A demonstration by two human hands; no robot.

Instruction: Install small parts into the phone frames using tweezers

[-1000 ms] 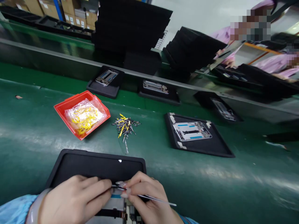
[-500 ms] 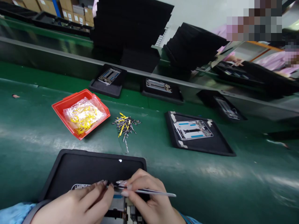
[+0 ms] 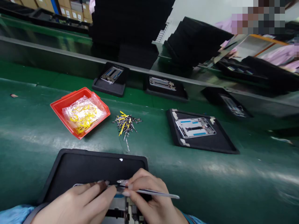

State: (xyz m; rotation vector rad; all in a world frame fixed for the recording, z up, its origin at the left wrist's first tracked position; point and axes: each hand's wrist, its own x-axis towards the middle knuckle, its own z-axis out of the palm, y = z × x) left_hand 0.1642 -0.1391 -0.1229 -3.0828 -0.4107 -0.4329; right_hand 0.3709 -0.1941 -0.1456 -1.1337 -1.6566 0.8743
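Head view: right hand (image 3: 149, 202) pinches tweezers (image 3: 154, 193) for fine placement; left hand (image 3: 79, 203) steadies the phone frame (image 3: 121, 207), grip closed, on the tray (image 3: 93, 165); parts pile (image 3: 126, 123) at twelve o'clock.

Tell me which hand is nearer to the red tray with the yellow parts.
The left hand. It lies almost straight below the red tray, on the near black tray. The right hand, gripping the tweezers, sits farther right.

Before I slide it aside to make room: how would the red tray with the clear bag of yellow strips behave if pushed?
The shallow red plastic tray looks stiff and light, so it would probably slide easily on the smooth green belt. The crinkled clear bag looks floppy and mounds above the rim, so it might shift.
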